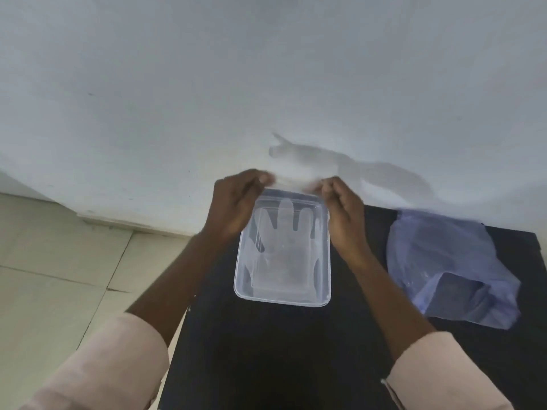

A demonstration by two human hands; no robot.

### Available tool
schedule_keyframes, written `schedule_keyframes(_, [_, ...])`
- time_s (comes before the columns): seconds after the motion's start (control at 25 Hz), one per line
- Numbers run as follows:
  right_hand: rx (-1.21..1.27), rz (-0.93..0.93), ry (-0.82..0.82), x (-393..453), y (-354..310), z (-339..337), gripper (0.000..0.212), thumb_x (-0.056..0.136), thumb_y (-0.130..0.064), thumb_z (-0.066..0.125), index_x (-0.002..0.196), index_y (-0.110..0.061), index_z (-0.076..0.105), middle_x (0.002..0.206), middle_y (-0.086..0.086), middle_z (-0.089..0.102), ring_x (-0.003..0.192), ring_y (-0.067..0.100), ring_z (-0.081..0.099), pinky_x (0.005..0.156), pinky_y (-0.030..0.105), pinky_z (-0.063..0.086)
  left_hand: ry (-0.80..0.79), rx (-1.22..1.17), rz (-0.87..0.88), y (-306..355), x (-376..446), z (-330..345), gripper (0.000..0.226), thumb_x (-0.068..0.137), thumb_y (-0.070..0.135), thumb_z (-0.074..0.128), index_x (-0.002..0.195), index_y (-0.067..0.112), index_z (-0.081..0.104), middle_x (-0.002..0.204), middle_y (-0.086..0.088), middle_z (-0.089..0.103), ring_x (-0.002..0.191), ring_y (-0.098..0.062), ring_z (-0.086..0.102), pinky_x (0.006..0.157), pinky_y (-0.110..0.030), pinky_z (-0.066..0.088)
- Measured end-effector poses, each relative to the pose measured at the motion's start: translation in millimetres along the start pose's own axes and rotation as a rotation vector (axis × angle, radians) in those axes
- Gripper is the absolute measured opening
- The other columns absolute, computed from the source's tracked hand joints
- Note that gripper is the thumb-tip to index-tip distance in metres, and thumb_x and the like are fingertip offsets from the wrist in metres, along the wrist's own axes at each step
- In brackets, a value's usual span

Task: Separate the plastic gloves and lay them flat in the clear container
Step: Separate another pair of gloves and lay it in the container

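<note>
A clear rectangular container (236, 287) stands on a black table (266, 350). Over it hangs a thin clear plastic glove (285, 232), fingers pointing down toward me. My left hand (233, 202) pinches the glove's cuff at its left corner. My right hand (340, 208) pinches the right corner. The cuff edge between the two hands is blurred. Through the glove I see more clear plastic lying in the container; I cannot tell how many gloves.
A bluish plastic bag (444, 261) lies crumpled on the table to the right of the container. A white wall (266, 84) rises just behind the table. Beige floor tiles (59, 276) show to the left of the table's edge.
</note>
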State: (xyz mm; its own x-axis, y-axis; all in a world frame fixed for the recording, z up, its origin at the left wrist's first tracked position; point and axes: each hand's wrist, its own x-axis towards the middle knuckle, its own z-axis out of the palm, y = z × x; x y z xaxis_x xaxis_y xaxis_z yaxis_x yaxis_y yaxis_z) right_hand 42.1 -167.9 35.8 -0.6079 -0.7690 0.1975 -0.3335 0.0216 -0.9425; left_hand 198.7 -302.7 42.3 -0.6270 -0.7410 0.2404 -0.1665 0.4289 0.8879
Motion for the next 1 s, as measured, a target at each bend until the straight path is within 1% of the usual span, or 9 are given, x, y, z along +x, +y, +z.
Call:
schedule_keyframes(0.08, [-0.194, 0.013, -0.138, -22.5, 36.2, 1.0, 0.030, 0.098, -0.022, 0.039, 0.093, -0.005, 0.063, 0.089, 0.013, 0.072, 0.078, 0.030, 0.066, 0.072, 0.037, 0.050, -0.142, 0.162, 0.031, -31.3, -25.0, 10.1, 0.026, 0.100, 0.024, 0.050, 0.095, 0.013, 0.073, 0.080, 0.007, 0.071, 0.073, -0.001, 0.064, 0.069, -0.032, 0.053])
schedule_keyframes(0.16, [-0.417, -0.003, -0.293, -34.9, 61.4, -1.0, 0.031, 0.096, -0.026, 0.037, 0.098, -0.013, 0.064, 0.093, 0.004, 0.073, 0.078, 0.022, 0.065, 0.086, 0.042, 0.045, -0.315, 0.325, 0.097, -54.5, -41.3, 17.9, 0.030, 0.101, 0.025, 0.046, 0.093, 0.010, 0.070, 0.082, -0.004, 0.072, 0.073, -0.020, 0.067, 0.079, -0.042, 0.054])
schedule_keyframes(0.24, [-0.646, -0.037, -0.435, -44.6, 77.1, -5.2, 0.028, 0.095, -0.025, 0.037, 0.106, -0.018, 0.063, 0.106, -0.003, 0.071, 0.098, 0.016, 0.064, 0.108, 0.046, 0.030, -0.404, 0.518, 0.187, -72.0, -52.1, 23.0, 0.030, 0.101, 0.024, 0.045, 0.092, 0.009, 0.069, 0.086, -0.007, 0.073, 0.082, -0.026, 0.069, 0.098, -0.050, 0.047])
schedule_keyframes(0.32, [-0.837, -0.115, -0.547, -51.4, 87.6, -9.0, 0.026, 0.096, -0.024, 0.040, 0.110, -0.021, 0.061, 0.116, -0.004, 0.069, 0.122, 0.018, 0.056, 0.114, 0.051, 0.019, -0.432, 0.674, 0.256, -83.4, -59.1, 26.8, 0.027, 0.098, 0.024, 0.049, 0.094, 0.011, 0.072, 0.094, -0.009, 0.076, 0.095, -0.026, 0.071, 0.109, -0.052, 0.039])
schedule_keyframes(0.4, [-0.966, -0.166, -0.616, -52.7, 89.9, -10.5, 0.031, 0.095, -0.029, 0.036, 0.111, -0.024, 0.062, 0.120, -0.006, 0.068, 0.131, 0.022, 0.049, 0.113, 0.055, 0.019, -0.478, 0.760, 0.280, -87.8, -63.8, 29.0, 0.027, 0.096, 0.027, 0.051, 0.096, 0.014, 0.075, 0.097, -0.008, 0.078, 0.105, -0.024, 0.070, 0.114, -0.052, 0.032])
schedule_keyframes(0.48, [-1.043, -0.178, -0.669, -49.5, 84.8, -9.4, 0.037, 0.094, -0.033, 0.031, 0.112, -0.026, 0.063, 0.122, -0.006, 0.067, 0.134, 0.025, 0.047, 0.113, 0.057, 0.018, -0.527, 0.816, 0.285, -89.0, -64.0, 28.1, 0.027, 0.095, 0.030, 0.052, 0.095, 0.017, 0.077, 0.096, -0.003, 0.079, 0.109, -0.023, 0.069, 0.116, -0.053, 0.027])
schedule_keyframes(0.64, [-1.153, -0.174, -0.805, -46.0, 74.4, -11.2, 0.033, 0.097, -0.033, 0.037, 0.119, -0.026, 0.061, 0.131, -0.005, 0.063, 0.142, 0.027, 0.034, 0.114, 0.058, 0.010, -0.697, 0.947, 0.318, -86.8, -64.4, 23.7, 0.036, 0.096, 0.040, 0.044, 0.096, 0.025, 0.078, 0.100, 0.005, 0.078, 0.125, -0.024, 0.058, 0.119, -0.057, 0.010])
schedule_keyframes(0.84, [-1.251, -0.171, -1.030, -40.0, 66.0, -17.9, 0.044, 0.091, -0.053, 0.035, 0.124, -0.036, 0.060, 0.153, -0.003, 0.039, 0.149, 0.030, 0.009, 0.114, 0.059, -0.006, -1.009, 1.055, 0.284, -73.8, -58.1, 14.8, 0.062, 0.088, 0.067, 0.023, 0.117, 0.037, 0.068, 0.141, 0.011, 0.056, 0.148, -0.024, 0.022, 0.115, -0.062, -0.009])
schedule_keyframes(1.0, [-1.322, -0.160, -1.149, -35.6, 63.7, -17.8, 0.043, 0.088, -0.057, 0.037, 0.116, -0.039, 0.064, 0.159, -0.001, 0.027, 0.149, 0.032, 0.000, 0.112, 0.062, -0.009, -1.107, 1.112, 0.268, -68.9, -54.2, 13.0, 0.068, 0.085, 0.072, 0.019, 0.121, 0.039, 0.066, 0.151, 0.010, 0.045, 0.150, -0.023, 0.012, 0.113, -0.063, -0.012])
